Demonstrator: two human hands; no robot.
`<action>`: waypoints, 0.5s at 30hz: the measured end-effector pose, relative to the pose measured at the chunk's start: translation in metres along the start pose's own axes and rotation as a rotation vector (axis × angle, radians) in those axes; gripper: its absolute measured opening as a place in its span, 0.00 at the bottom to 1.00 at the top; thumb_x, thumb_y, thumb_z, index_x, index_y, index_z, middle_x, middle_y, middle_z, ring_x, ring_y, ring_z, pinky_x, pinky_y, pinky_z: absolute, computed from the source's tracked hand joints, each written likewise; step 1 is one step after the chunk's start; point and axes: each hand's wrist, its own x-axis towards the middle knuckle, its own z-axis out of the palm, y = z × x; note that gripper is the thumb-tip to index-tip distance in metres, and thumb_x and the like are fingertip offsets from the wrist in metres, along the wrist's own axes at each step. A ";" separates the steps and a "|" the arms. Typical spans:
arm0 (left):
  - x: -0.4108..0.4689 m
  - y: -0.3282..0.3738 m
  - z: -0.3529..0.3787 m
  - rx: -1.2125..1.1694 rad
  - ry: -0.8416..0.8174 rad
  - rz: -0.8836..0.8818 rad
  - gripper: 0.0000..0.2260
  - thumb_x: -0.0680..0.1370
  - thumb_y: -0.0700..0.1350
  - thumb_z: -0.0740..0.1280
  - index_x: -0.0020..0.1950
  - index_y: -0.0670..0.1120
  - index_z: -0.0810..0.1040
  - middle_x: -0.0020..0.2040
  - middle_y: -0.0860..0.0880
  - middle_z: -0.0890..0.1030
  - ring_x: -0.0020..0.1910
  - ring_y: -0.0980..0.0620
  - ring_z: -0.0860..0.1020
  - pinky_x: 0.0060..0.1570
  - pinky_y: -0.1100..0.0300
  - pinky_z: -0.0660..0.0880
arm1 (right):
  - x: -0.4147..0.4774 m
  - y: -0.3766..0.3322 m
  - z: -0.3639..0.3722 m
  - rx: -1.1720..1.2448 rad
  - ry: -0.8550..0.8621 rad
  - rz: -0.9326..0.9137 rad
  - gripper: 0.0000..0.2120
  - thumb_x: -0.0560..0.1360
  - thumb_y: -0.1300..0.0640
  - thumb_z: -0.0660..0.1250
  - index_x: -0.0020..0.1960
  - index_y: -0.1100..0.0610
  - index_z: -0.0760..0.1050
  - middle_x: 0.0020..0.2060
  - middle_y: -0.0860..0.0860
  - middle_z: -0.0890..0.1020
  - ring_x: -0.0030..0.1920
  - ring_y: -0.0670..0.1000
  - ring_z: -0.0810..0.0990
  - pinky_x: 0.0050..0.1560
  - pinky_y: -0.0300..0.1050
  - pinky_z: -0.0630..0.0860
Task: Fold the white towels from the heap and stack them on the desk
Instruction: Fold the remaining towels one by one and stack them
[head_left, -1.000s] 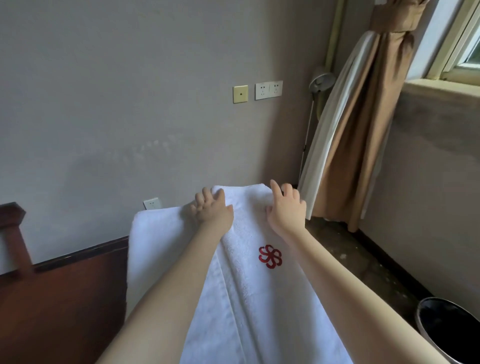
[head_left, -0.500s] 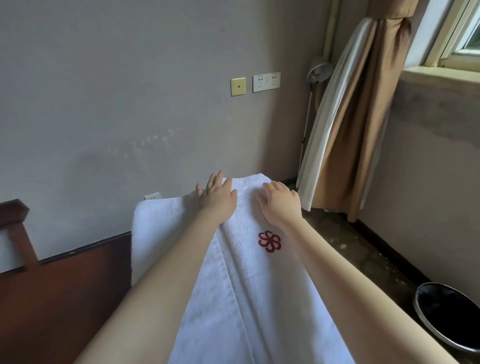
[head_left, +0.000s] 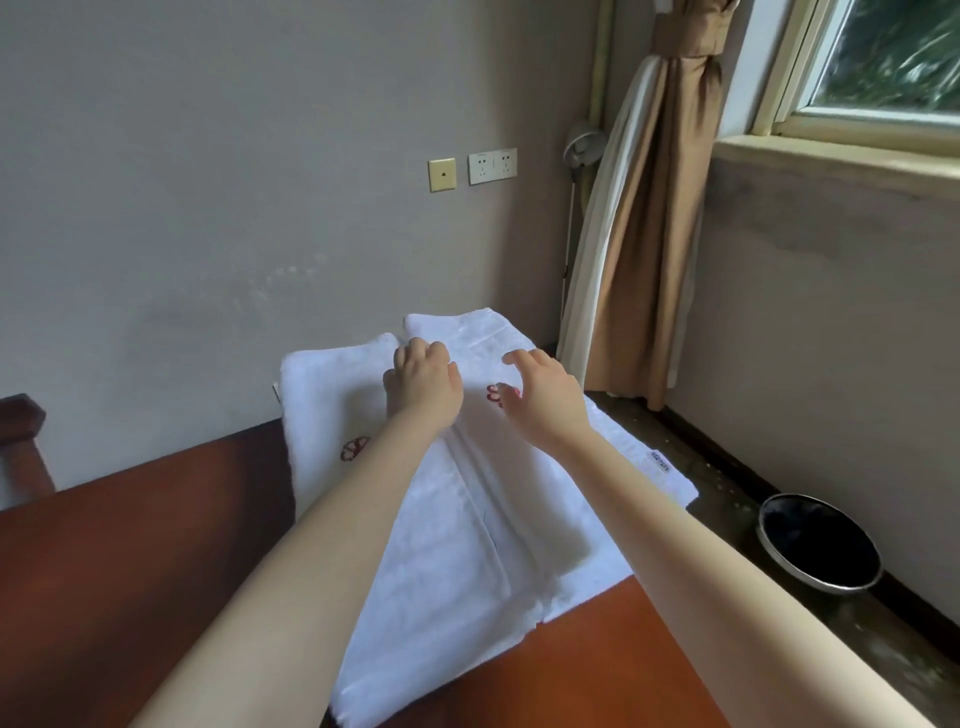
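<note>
Squaring the folded towel (head_left: 467, 545)
Left hand (head_left: 423, 382) curled on it, grip unclear; right hand (head_left: 543, 397) relaxed. Press flat, align edges.

The white towels (head_left: 457, 545) on the desk (head_left: 130, 571) are soft, nubbly cloth, matt. The desk is red-brown wood with a low sheen. Right of the desk, the bin (head_left: 818, 548) seems metal, its rim glossy.

No legible text anywhere: small tag (head_left: 660, 460) on the white towel (head_left: 457, 561), print seemingly too blurred.
</note>
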 end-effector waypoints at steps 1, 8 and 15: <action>-0.011 -0.001 -0.001 0.008 -0.006 0.005 0.12 0.82 0.45 0.53 0.56 0.41 0.73 0.59 0.42 0.71 0.60 0.42 0.67 0.53 0.50 0.67 | -0.012 -0.001 -0.002 0.015 0.008 0.000 0.18 0.77 0.55 0.63 0.66 0.56 0.72 0.62 0.52 0.76 0.60 0.55 0.75 0.56 0.51 0.71; -0.098 -0.012 -0.009 -0.045 -0.165 0.086 0.14 0.82 0.44 0.54 0.56 0.39 0.76 0.59 0.40 0.74 0.61 0.40 0.69 0.60 0.52 0.66 | -0.105 0.003 -0.003 0.017 -0.013 0.049 0.12 0.76 0.57 0.61 0.57 0.57 0.78 0.55 0.54 0.79 0.56 0.58 0.76 0.53 0.50 0.70; -0.175 -0.017 -0.057 -0.116 -0.374 0.042 0.16 0.83 0.48 0.51 0.57 0.41 0.74 0.59 0.44 0.76 0.57 0.43 0.73 0.60 0.49 0.71 | -0.170 -0.015 -0.018 0.071 -0.081 0.070 0.12 0.80 0.55 0.56 0.43 0.56 0.75 0.43 0.51 0.79 0.51 0.58 0.78 0.46 0.50 0.70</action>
